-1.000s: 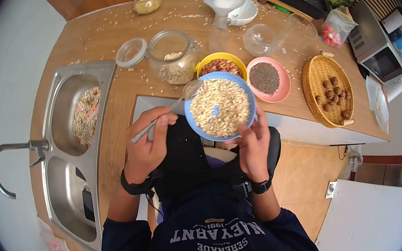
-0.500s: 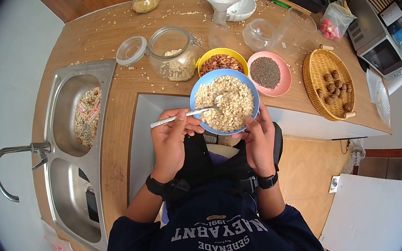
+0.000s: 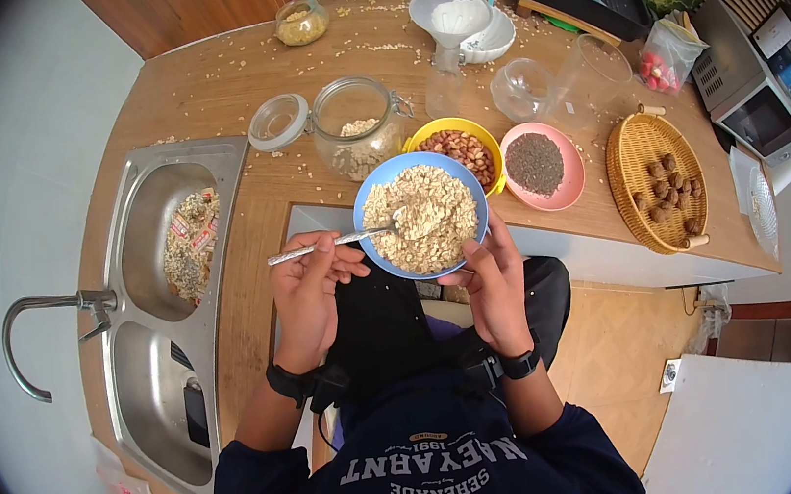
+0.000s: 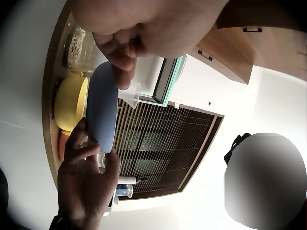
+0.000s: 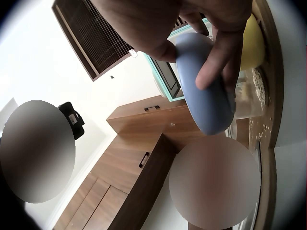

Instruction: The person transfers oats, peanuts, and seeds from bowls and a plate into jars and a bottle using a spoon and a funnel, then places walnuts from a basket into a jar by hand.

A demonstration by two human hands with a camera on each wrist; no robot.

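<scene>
In the head view, a blue bowl (image 3: 359,197) of rolled oats (image 3: 424,199) is held up over the lap at the counter's front edge. My right hand (image 3: 497,284) grips its near right side, thumb by the rim. In the right wrist view, the fingers (image 5: 211,72) of that hand spread under the bowl's outside. My left hand (image 3: 307,302) pinches the patterned handle of a metal spoon (image 3: 326,247), whose tip lies in the oats. The left wrist view shows the bowl (image 4: 101,110) side-on between both hands; the spoon is hidden there.
Behind the bowl stand a yellow bowl (image 3: 499,163) of brown nuts, a pink dish (image 3: 578,185) of dark seeds and a glass jar (image 3: 339,106) of oats. A wicker basket (image 3: 631,218) of walnuts sits right; a double sink (image 3: 231,154) is left. Loose flakes dot the counter (image 3: 199,93).
The spoon went from the bowl's left rim into the oats, its handle now nearly level. Over the last half second, the bowl and both hands shifted slightly left and toward the body.
</scene>
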